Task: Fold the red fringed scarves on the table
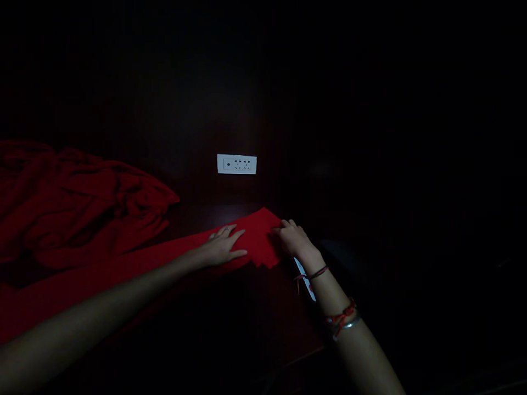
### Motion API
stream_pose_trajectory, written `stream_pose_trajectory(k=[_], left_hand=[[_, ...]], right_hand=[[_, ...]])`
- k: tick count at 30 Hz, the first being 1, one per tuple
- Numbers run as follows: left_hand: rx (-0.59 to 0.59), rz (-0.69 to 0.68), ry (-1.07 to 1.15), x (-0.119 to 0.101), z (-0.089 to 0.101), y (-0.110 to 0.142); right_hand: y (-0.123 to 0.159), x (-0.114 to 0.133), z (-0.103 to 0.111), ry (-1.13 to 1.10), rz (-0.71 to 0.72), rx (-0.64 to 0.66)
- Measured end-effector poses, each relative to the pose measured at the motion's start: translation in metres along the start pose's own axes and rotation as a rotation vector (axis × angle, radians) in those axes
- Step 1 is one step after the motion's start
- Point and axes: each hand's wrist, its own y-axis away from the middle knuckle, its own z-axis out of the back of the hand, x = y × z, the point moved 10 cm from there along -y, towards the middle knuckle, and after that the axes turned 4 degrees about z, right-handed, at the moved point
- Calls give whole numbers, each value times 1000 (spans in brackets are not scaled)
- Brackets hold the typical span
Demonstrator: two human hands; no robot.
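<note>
A long strip of red cloth (260, 233) runs from the left edge to a pointed end near the middle, lying on a dark surface. My left hand (224, 246) rests on it with the fingers spread, a ring on one of them. At the cloth's right edge my right hand (293, 237) has its fingers curled in, closed on the edge of the fabric. Its fingertips are partly in shadow. Bracelets circle my right wrist. Partly hidden behind that wrist is a narrow white item with markings (305, 280), whose kind I cannot make out.
A crumpled heap of red fabric (78, 197) lies at the left. On the dark wall behind is a white socket panel (237, 164). The dark surface has a front edge (304, 356) low in the view. Most surroundings are too dark to make out.
</note>
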Motion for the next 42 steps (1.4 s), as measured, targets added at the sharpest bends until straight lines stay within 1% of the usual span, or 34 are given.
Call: stream_pose_trajectory(k=[2, 4, 6, 7, 9, 11, 13, 15, 17, 18, 19, 21, 24, 27, 29, 31, 34, 36, 37, 38, 40, 41, 42], left_hand=[[-8, 17, -39, 2, -12, 41], [-76, 26, -85, 3, -17, 70], [-121, 12, -115, 7, -19, 83], [-117, -9, -122, 10, -20, 86], [-69, -56, -123, 22, -19, 86], [-5, -58, -115, 45, -14, 89], [50, -28, -106, 73, -7, 97], [72, -13, -104, 98, 1, 109], [57, -28, -128, 111, 10, 121], [39, -41, -152, 113, 15, 126], [11, -50, -184, 113, 21, 128], [-49, -45, -263, 107, 31, 128], [-86, 24, -381, 93, 39, 120], [-64, 101, -465, 84, 40, 115], [-48, 146, -485, 83, 41, 117], [-45, 171, -463, 85, 45, 122], [-84, 176, -417, 88, 60, 134], [-92, 190, -443, 91, 70, 142], [-70, 194, -473, 91, 72, 145], [-27, 196, -509, 91, 70, 148], [64, 191, -573, 86, 59, 151], [82, 185, -594, 82, 53, 150], [70, 172, -606, 75, 48, 148]], right_hand=[[-4, 5, -1, 33, 1, 25], [-8, 5, -9, 49, -4, 79], [-10, 3, -20, 37, 4, 143], [-10, 3, -25, 31, 14, 160], [-9, 11, -28, 35, 51, 145], [-6, 29, -25, 64, 104, 88], [-4, 56, -20, 86, 172, 31], [-2, 85, -15, 91, 235, -13], [-3, 109, -9, 87, 281, -52], [-4, 117, -6, 87, 293, -67], [-6, 121, -3, 87, 299, -77], [-9, 119, 1, 94, 286, -76], [-8, 95, 10, 107, 232, -94], [0, 65, 19, 94, 156, -151], [7, 55, 18, 71, 141, -145], [13, 61, 11, 47, 206, -112], [19, 88, 3, 25, 352, -105], [18, 100, 1, 36, 391, -123], [16, 104, -1, 44, 396, -120], [14, 106, -3, 52, 396, -108], [11, 106, -8, 66, 403, -72], [10, 106, -10, 75, 412, -55], [9, 105, -11, 87, 422, -43]])
